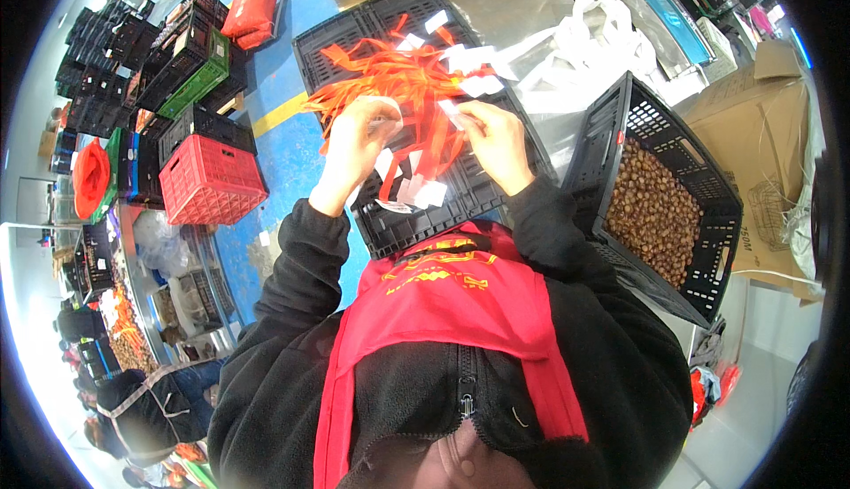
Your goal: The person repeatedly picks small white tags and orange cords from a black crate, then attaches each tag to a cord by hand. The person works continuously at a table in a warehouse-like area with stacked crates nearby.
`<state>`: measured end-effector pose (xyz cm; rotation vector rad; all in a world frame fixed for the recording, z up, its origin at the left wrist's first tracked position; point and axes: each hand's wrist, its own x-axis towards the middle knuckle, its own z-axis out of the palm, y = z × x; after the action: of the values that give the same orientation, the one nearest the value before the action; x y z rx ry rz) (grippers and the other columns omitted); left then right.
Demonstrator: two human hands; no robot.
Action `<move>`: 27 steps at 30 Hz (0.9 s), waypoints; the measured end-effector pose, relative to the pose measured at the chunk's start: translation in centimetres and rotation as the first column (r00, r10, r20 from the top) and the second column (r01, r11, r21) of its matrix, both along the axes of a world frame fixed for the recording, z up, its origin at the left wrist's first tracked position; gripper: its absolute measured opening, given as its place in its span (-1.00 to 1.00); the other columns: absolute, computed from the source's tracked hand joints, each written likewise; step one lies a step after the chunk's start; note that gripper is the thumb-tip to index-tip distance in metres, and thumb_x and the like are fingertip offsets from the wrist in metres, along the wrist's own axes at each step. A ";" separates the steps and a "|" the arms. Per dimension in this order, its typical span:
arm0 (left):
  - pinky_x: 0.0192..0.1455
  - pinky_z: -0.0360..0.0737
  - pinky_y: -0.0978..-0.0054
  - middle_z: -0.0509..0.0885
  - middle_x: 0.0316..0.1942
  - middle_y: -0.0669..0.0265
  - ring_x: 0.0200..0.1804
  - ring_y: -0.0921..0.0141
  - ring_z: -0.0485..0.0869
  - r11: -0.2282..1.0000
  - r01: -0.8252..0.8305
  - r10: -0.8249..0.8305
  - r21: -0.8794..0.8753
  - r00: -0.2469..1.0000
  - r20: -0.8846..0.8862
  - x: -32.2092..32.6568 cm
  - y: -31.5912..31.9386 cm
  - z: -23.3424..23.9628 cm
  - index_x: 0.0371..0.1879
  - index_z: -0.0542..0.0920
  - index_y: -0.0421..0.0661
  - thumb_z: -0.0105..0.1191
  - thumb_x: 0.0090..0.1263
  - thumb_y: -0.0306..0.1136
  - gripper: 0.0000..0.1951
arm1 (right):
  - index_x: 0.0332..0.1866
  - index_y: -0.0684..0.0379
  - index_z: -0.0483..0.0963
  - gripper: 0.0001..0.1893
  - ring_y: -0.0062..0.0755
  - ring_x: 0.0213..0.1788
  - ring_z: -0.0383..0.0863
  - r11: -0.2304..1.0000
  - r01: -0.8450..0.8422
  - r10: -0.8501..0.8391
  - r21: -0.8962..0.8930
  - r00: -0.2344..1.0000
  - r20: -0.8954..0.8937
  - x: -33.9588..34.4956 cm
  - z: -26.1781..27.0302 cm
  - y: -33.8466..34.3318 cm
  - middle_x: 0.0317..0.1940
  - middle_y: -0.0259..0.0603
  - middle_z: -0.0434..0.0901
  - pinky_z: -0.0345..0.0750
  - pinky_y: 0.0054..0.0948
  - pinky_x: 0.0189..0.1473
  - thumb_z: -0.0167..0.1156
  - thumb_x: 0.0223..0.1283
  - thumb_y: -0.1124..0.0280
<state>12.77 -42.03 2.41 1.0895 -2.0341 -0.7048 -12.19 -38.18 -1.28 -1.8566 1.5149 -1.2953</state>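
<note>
A heap of orange net strips [418,77] with white tags [422,191] lies across a black plastic crate surface [458,197] in front of my body. My left hand [358,140] is at the near left side of the heap, with thumb and fingers closed on a whitish label [386,107]. Across from it, my right hand [497,140] pinches another white tag [453,114] between thumb and fingertips, beside a hanging orange strip. Parts of the left fingers and the label overlap, so its full shape is hidden.
A tilted black crate [597,144] of chestnuts [647,213] stands at my right, before a cardboard box [750,137]. White bags [597,37] lie on the metal table. Crate stacks [192,57], a red crate [212,180] and a person in an apron [149,409] are on the left.
</note>
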 end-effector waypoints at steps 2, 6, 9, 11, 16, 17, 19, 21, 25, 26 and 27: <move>0.21 0.62 0.36 0.80 -0.06 0.17 0.09 0.28 0.77 0.993 0.014 -0.007 0.115 0.998 -0.062 0.1 -0.3 0.4 -0.08 0.72 -0.20 0.28 0.33 -0.61 -0.80 | -0.10 0.19 0.66 -0.88 -0.10 -0.28 0.79 0.993 0.032 -0.040 -0.111 0.996 -0.074 0.1 0.3 0.1 -0.29 -0.11 0.75 0.63 -0.25 -0.28 0.33 0.38 0.39; 0.10 0.66 0.38 0.82 -0.03 0.14 0.01 0.34 0.80 0.986 -0.042 0.037 0.160 0.999 0.030 0.4 -0.6 1.1 0.02 0.70 -0.22 0.30 0.36 -0.58 -0.74 | -0.12 0.12 0.63 -0.89 0.02 -0.30 0.75 0.974 0.044 -0.085 -0.221 0.980 -0.182 0.4 1.1 0.4 -0.31 -0.15 0.72 0.61 -0.14 -0.32 0.31 0.40 0.33; 0.00 0.68 0.40 0.84 -0.11 0.12 -0.07 0.39 0.82 0.965 -0.110 0.094 0.236 0.993 0.077 0.5 -0.8 1.0 0.03 0.68 -0.24 0.32 0.37 -0.56 -0.73 | -0.11 0.11 0.62 -0.90 0.05 -0.31 0.74 0.970 0.033 -0.082 -0.240 0.977 -0.196 0.5 1.4 0.5 -0.34 -0.13 0.70 0.60 -0.12 -0.33 0.30 0.42 0.34; -0.06 0.68 0.42 0.85 -0.19 0.14 -0.13 0.43 0.82 0.956 -0.122 0.100 0.268 0.990 0.096 0.7 -1.1 0.7 0.00 0.68 -0.24 0.32 0.38 -0.55 -0.76 | -0.09 0.11 0.62 -0.89 0.05 -0.31 0.74 0.972 0.034 -0.080 -0.232 0.978 -0.191 0.5 1.4 0.5 -0.32 -0.13 0.71 0.60 -0.12 -0.33 0.29 0.42 0.34; -0.18 0.68 0.43 0.83 -0.32 0.15 -0.30 0.41 0.80 0.911 -0.118 0.131 0.394 0.991 -0.005 1.3 -1.4 -0.6 -0.15 0.73 -0.23 0.35 0.32 -0.51 -0.83 | -0.03 0.11 0.64 -0.87 0.03 -0.29 0.76 0.984 0.030 -0.051 -0.173 0.992 -0.115 0.5 0.9 0.3 -0.30 -0.08 0.74 0.61 -0.14 -0.33 0.28 0.43 0.36; -0.18 0.67 0.46 0.82 -0.32 0.21 -0.30 0.45 0.78 0.886 -0.073 0.117 0.458 0.991 -0.068 1.3 -1.4 -0.8 -0.14 0.72 -0.24 0.34 0.34 -0.53 -0.84 | -0.02 0.12 0.64 -0.87 0.00 -0.28 0.78 0.989 0.021 -0.037 -0.149 0.994 -0.101 0.5 0.8 0.2 -0.30 -0.07 0.74 0.62 -0.16 -0.32 0.27 0.43 0.38; -0.18 0.64 0.51 0.81 -0.33 0.33 -0.31 0.52 0.73 0.821 0.029 0.100 0.571 0.976 -0.193 1.2 -1.3 -1.0 -0.11 0.71 -0.26 0.32 0.37 -0.55 -0.84 | 0.00 0.14 0.64 -0.86 -0.06 -0.25 0.81 0.999 -0.015 0.015 -0.039 1.000 -0.001 0.5 0.5 0.2 -0.30 -0.06 0.75 0.65 -0.20 -0.29 0.25 0.44 0.42; -0.18 0.64 0.51 0.81 -0.32 0.33 -0.30 0.52 0.73 0.818 0.031 0.070 0.574 0.986 -0.152 1.0 -0.9 -1.0 -0.13 0.74 -0.26 0.31 0.39 -0.55 -0.87 | 0.01 0.17 0.64 -0.86 -0.14 -0.23 0.84 0.990 -0.099 0.079 0.100 0.979 0.187 0.6 0.1 0.3 -0.32 -0.05 0.76 0.67 -0.25 -0.26 0.22 0.45 0.46; -0.19 0.65 0.51 0.83 -0.30 0.31 -0.31 0.53 0.74 0.858 0.071 -0.051 0.509 0.997 -0.054 -0.2 -0.1 -0.6 -0.16 0.79 -0.26 0.30 0.42 -0.53 -0.89 | 0.05 0.24 0.62 -0.83 -0.26 -0.21 0.86 0.975 -0.172 0.126 0.138 0.948 0.292 1.2 -0.9 -0.2 -0.28 -0.03 0.77 0.67 -0.33 -0.19 0.18 0.46 0.53; -0.19 0.65 0.49 0.81 -0.34 0.35 -0.32 0.55 0.72 0.847 0.077 -0.061 0.526 0.997 -0.048 -0.5 0.1 -0.5 -0.14 0.81 -0.27 0.32 0.43 -0.49 -0.87 | 0.07 0.25 0.62 -0.82 -0.29 -0.21 0.85 0.967 -0.206 0.149 0.152 0.935 0.321 1.3 -1.0 -0.3 -0.27 -0.03 0.78 0.67 -0.34 -0.18 0.18 0.47 0.53; -0.19 0.64 0.49 0.80 -0.35 0.37 -0.32 0.57 0.70 0.836 0.077 -0.069 0.543 0.997 -0.035 -0.7 0.3 -0.4 -0.13 0.81 -0.27 0.33 0.43 -0.48 -0.86 | 0.10 0.26 0.61 -0.80 -0.32 -0.21 0.85 0.951 -0.235 0.152 0.201 0.922 0.356 1.4 -1.2 -0.4 -0.26 -0.03 0.78 0.66 -0.36 -0.17 0.17 0.47 0.54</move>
<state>12.06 -41.74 2.05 1.3111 -1.9138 -1.3901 -10.75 -38.53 -2.46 -1.4988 1.2115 -1.2026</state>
